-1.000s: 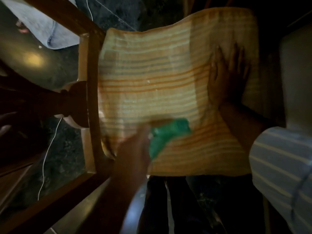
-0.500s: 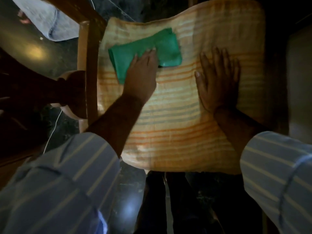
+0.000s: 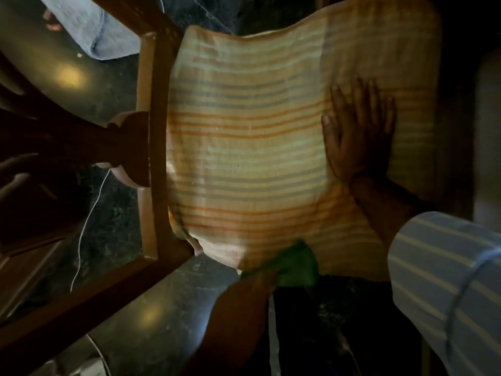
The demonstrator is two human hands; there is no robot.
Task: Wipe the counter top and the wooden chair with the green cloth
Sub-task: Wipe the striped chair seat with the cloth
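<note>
My left hand [image 3: 260, 278] has dragged the green cloth [image 3: 295, 264] from the far left of the striped cushion [image 3: 244, 147] down to its near edge, at six o'clock; the hand is blurred, and I cannot tell how tightly it is closed on the cloth. My right hand [image 3: 357, 134] stays flat at three o'clock, fingers spread, pressing the cushion as before. The wooden chair [image 3: 154, 131] frame shows at nine o'clock, unchanged.
</note>
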